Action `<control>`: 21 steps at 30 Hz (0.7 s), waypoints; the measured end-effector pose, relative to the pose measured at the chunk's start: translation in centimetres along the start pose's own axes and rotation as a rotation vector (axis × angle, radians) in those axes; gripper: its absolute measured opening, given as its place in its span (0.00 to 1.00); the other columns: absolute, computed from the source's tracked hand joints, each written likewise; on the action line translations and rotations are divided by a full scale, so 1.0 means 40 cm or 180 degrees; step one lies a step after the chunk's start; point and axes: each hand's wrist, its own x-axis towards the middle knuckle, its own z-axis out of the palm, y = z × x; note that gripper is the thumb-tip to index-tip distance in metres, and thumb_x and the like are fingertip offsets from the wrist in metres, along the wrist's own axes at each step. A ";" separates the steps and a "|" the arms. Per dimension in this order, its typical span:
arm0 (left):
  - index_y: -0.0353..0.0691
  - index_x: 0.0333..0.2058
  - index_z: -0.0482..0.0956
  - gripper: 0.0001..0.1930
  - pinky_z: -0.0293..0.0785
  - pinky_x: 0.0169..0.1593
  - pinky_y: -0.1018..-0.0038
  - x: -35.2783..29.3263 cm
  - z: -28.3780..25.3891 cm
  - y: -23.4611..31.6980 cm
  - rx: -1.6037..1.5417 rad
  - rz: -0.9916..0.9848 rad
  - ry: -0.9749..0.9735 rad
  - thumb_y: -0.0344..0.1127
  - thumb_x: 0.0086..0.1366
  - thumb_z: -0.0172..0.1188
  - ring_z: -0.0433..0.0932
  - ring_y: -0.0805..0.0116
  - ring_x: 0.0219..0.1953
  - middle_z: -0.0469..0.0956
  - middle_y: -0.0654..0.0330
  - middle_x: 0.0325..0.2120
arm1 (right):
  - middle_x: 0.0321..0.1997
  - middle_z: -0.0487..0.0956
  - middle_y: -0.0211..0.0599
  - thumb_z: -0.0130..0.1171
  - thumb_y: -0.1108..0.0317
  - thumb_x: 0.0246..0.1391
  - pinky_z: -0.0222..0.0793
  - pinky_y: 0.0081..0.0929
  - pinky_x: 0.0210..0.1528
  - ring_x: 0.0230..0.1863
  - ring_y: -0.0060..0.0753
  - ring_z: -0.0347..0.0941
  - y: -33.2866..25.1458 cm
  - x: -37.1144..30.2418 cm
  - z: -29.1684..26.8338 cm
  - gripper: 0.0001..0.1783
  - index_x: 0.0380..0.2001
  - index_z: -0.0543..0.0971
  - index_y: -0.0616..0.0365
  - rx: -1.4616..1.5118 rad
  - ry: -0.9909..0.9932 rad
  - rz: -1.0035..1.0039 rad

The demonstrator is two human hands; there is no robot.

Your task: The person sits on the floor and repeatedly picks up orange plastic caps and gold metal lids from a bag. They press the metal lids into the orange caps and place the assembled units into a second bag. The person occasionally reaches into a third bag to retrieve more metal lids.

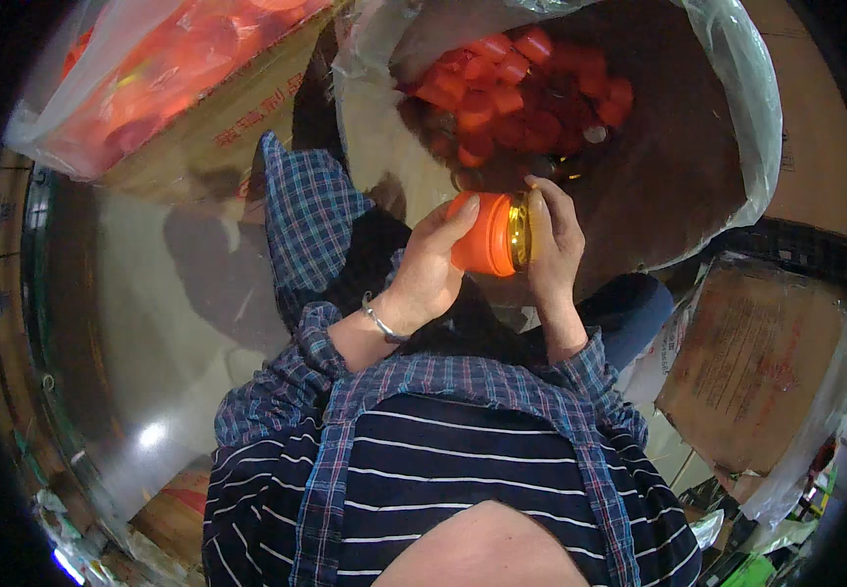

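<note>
In front of my waist I hold an orange plastic cap (482,241), shaped like a short wide cup lying on its side. My left hand (430,262) is closed round its left end, with the thumb along the top. A shiny gold ring (519,233) sits against the cap's right end. My right hand (557,240) grips this gold end, its fingers pressed together and pointing away from me. Whether the ring is fully seated on the cap cannot be seen. Just beyond my hands, several similar orange-red caps (510,70) lie heaped in a large plastic-lined container (756,108).
At the far left a clear plastic bag (164,83) full of orange pieces rests in a cardboard box (238,122). Another cardboard box (751,362) with plastic sheeting stands on my right. The smooth pale floor (150,362) shows on my left.
</note>
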 end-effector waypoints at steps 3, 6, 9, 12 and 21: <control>0.37 0.52 0.74 0.16 0.72 0.57 0.70 -0.013 0.015 0.009 0.0002 0.0098 0.0115 0.41 0.72 0.56 0.77 0.70 0.50 0.78 0.59 0.47 | 0.57 0.75 0.52 0.54 0.67 0.65 0.66 0.32 0.59 0.54 0.43 0.73 -0.031 -0.034 0.000 0.16 0.52 0.77 0.63 -0.0262 -0.0244 -0.0128; 0.37 0.51 0.74 0.16 0.72 0.56 0.70 -0.027 0.040 0.006 0.0122 0.0169 0.0339 0.41 0.71 0.56 0.77 0.70 0.49 0.78 0.59 0.46 | 0.58 0.73 0.55 0.53 0.62 0.65 0.64 0.36 0.61 0.57 0.46 0.70 -0.062 -0.058 0.009 0.25 0.59 0.70 0.67 -0.0357 -0.0449 -0.0323; 0.37 0.51 0.74 0.16 0.72 0.55 0.70 -0.041 0.060 0.007 0.0118 0.0172 0.0459 0.41 0.71 0.56 0.77 0.69 0.49 0.78 0.59 0.46 | 0.61 0.69 0.57 0.52 0.60 0.62 0.59 0.44 0.64 0.61 0.57 0.64 -0.078 -0.073 0.027 0.30 0.62 0.65 0.68 -0.0761 -0.0359 -0.0994; 0.37 0.50 0.74 0.16 0.73 0.54 0.71 -0.051 0.066 0.008 0.0164 0.0192 0.0513 0.42 0.71 0.56 0.77 0.69 0.48 0.78 0.59 0.45 | 0.61 0.68 0.56 0.53 0.60 0.61 0.58 0.46 0.64 0.60 0.59 0.64 -0.074 -0.079 0.035 0.30 0.62 0.65 0.67 -0.0921 -0.0338 -0.1296; 0.36 0.46 0.76 0.18 0.72 0.46 0.73 -0.021 -0.006 -0.047 0.1791 0.0863 0.0286 0.48 0.74 0.52 0.76 0.70 0.40 0.78 0.61 0.38 | 0.57 0.72 0.50 0.45 0.54 0.68 0.62 0.35 0.61 0.58 0.44 0.68 0.010 -0.085 0.065 0.27 0.60 0.66 0.63 0.0365 -0.0485 0.0410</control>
